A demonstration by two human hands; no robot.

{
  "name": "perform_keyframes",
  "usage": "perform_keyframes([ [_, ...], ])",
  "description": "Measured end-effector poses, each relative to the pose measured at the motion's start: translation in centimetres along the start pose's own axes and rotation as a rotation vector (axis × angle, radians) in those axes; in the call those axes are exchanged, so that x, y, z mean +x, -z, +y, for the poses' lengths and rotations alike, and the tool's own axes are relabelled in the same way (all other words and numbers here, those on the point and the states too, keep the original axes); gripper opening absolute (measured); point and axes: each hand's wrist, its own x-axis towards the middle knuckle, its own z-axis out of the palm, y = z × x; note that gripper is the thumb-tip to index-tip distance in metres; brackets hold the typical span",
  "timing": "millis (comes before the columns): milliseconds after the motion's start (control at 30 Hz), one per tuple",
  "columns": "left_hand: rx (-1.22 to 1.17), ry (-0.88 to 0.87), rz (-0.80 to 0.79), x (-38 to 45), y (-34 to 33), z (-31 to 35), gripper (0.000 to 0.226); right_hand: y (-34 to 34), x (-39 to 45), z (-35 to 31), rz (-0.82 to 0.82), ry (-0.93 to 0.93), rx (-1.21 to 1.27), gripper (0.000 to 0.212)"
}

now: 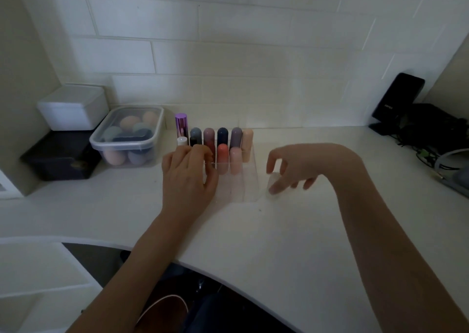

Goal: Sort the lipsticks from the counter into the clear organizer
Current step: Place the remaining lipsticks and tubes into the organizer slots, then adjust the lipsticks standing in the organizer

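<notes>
The lipsticks (pixel 223 152) stand upright in the clear organizer (pixel 250 180), light, stiff, slick-capped, best pinched mid-barrel; left hand (pixel 189 177) grip narrows there, contents hidden, right hand (pixel 294 170) loosely spread beside it.

Both forearms bare to frame edge, no sleeves; left hand (pixel 189 177) and right hand (pixel 302 165) ungloved, no rings visible.

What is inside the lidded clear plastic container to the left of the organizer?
The clear container holds rounded makeup sponges in peach, blue and mint. The ones at the bottom are partly covered, so their number is unclear.
</notes>
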Motion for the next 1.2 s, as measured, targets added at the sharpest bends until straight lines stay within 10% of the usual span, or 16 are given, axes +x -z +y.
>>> perform_keyframes([
  [500, -0.145, -0.395, -0.136, -0.3, -0.8, 1.0, 0.036, 0.4, -0.5, -0.3, -0.055, 0.389, 0.541, 0.023],
  [900, -0.147, -0.225, -0.064, -0.2, -0.3, 0.5, 0.021, 0.6, 0.3, -0.6, 0.256, 0.512, 0.807, 0.022],
  [1033, -0.066, -0.145, -0.083, 0.0, -0.2, 0.7, 0.014, 1.1, 0.7, -0.4, 0.558, 0.438, 0.655, 0.028],
  [1200, -0.038, -0.113, -0.107, 0.0, -0.1, 0.6, 0.016, 0.3, 1.4, -1.0, 0.516, 0.416, 0.484, 0.023],
])
